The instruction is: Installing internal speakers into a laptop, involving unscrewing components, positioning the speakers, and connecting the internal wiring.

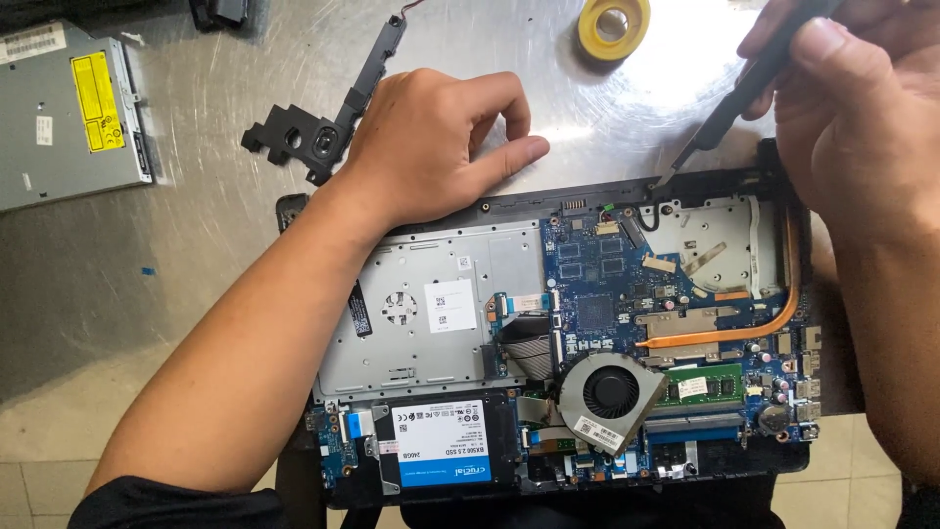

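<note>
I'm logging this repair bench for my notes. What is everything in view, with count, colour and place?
opened laptop: 1, black shell with blue board, centre, on the metal table
cooling fan: 1, grey and black, lower middle of the laptop
copper pipe: 1, orange, right part of the board
drive: 1, white and blue label, lower left of the laptop
disc drive: 1, grey with yellow label, far left
speaker part: 1, black, above the left hand
tape roll: 1, yellow, top
metal table: 1, silver
black tool: 1, tip at the laptop's top edge
left hand: resting on the laptop's top edge
right hand: gripping the black tool
</note>
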